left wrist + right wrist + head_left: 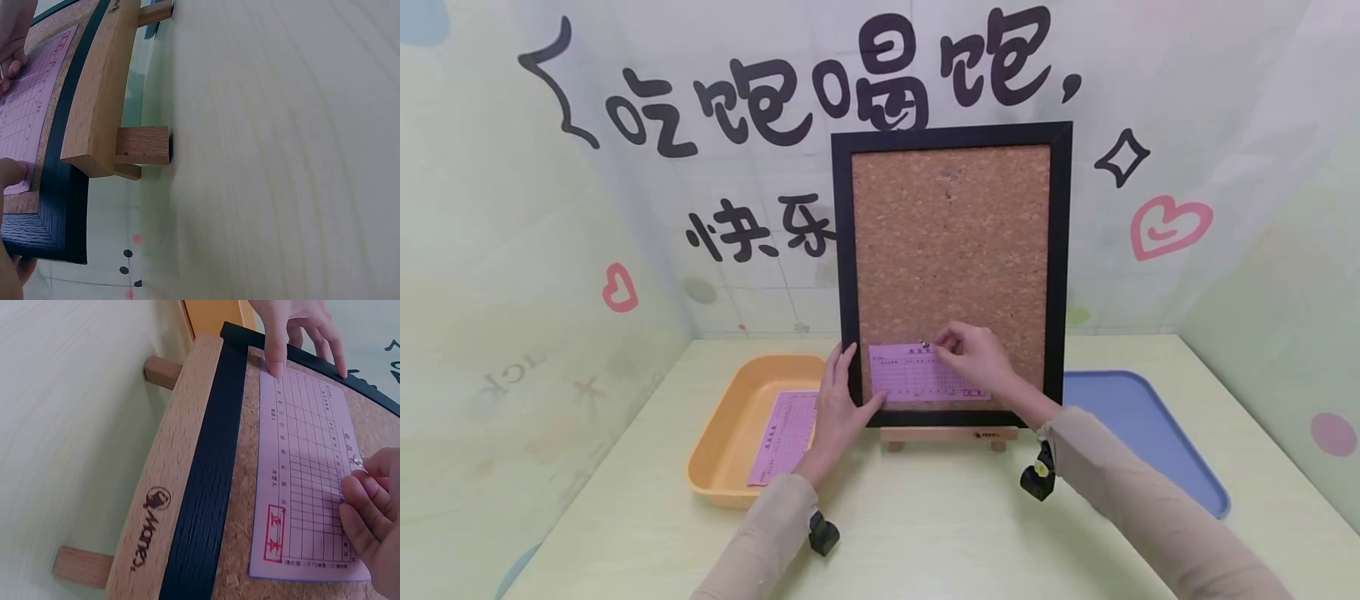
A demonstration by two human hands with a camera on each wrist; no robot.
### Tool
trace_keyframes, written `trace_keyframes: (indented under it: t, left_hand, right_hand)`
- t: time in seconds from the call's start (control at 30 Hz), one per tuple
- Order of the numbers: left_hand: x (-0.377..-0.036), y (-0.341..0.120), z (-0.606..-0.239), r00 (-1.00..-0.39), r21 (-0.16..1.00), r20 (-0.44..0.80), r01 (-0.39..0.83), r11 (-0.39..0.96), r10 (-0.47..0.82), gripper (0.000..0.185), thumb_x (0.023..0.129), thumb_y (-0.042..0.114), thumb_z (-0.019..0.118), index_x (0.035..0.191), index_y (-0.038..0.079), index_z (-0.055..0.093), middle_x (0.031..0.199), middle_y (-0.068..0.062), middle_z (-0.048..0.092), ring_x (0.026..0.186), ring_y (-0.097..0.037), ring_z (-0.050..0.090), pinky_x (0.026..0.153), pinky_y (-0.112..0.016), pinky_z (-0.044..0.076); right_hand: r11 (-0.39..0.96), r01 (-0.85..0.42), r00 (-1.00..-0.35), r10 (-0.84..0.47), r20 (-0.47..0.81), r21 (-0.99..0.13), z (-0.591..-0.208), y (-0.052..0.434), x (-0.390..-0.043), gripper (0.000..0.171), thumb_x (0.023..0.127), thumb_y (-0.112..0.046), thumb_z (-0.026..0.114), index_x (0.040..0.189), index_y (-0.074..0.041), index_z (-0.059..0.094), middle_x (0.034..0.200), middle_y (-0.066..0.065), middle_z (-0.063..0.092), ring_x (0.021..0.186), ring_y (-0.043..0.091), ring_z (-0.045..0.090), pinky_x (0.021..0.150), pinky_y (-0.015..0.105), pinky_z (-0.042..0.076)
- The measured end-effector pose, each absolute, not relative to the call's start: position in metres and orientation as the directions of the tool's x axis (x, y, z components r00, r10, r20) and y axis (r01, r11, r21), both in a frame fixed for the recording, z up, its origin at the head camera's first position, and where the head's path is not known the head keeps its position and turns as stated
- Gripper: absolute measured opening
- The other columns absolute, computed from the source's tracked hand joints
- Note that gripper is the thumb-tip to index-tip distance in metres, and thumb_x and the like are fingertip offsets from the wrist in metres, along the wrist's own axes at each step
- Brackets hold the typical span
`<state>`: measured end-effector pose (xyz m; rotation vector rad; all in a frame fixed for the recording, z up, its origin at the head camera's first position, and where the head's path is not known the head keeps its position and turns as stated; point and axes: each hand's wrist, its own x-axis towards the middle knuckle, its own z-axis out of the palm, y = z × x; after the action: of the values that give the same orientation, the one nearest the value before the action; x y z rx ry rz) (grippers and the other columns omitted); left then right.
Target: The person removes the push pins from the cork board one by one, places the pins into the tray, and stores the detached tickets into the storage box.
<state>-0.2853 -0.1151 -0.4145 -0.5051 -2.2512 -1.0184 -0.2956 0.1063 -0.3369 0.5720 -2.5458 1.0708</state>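
A cork board [951, 242] in a black frame stands upright on a wooden easel [947, 435]. Low on the cork lies a pink printed slip [917, 379], also seen in the right wrist view [306, 475]. My left hand [850, 385] lies along the frame's left edge with straight fingers, its thumb [12, 172] pressing the slip's lower left corner. My right hand [951, 346] pinches a small silver pushpin [356, 460] at the slip's top edge, against the cork.
An orange tray [730, 417] left of the easel holds another pink slip [786, 433]. A blue tray [1150, 433] lies to the right. Papered walls close in behind and at both sides. Pale tabletop [925, 517] lies in front.
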Motion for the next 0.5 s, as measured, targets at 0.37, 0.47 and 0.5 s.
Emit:
trace_keyframes:
  t: [0.37,0.47,0.5]
  left_hand:
    - [-0.283,-0.114,-0.412,-0.755,0.557,0.651,0.542,0.629,0.074,0.084,0.069,0.012,0.079,0.138,0.011,0.031,0.14,-0.016,0.03,0.125,-0.032,0.036,0.101,-0.044,0.035]
    - [-0.283,-0.114,-0.413,-0.756,0.557,0.65,0.541,0.63,0.075,0.084,0.069,0.012,0.079,0.138,0.012,0.031,0.14,-0.015,0.03,0.125,-0.031,0.036,0.101,-0.043,0.035]
    - [-0.283,-0.114,-0.413,-0.756,0.556,0.651,0.542,0.63,0.076,0.084,0.069,0.012,0.079,0.138,0.012,0.031,0.139,-0.016,0.03,0.124,-0.031,0.037,0.1,-0.044,0.035]
  right_hand:
    - [0.679,-0.485,-0.815,-0.122,0.566,-0.552,-0.347,0.091,-0.296,0.004,0.079,-0.01,0.066,0.081,-0.006,0.065,0.061,-0.001,0.057,0.052,0.008,0.047,0.046,0.021,0.037]
    - [0.696,-0.488,-0.798,-0.111,0.593,-0.527,-0.35,0.09,-0.296,0.004,0.079,-0.01,0.065,0.079,-0.006,0.064,0.06,-0.002,0.056,0.05,0.008,0.046,0.046,0.022,0.036]
    - [0.702,-0.491,-0.792,-0.113,0.6,-0.515,-0.35,0.089,-0.296,0.004,0.079,-0.01,0.065,0.079,-0.006,0.064,0.06,-0.002,0.056,0.05,0.008,0.045,0.046,0.022,0.035]
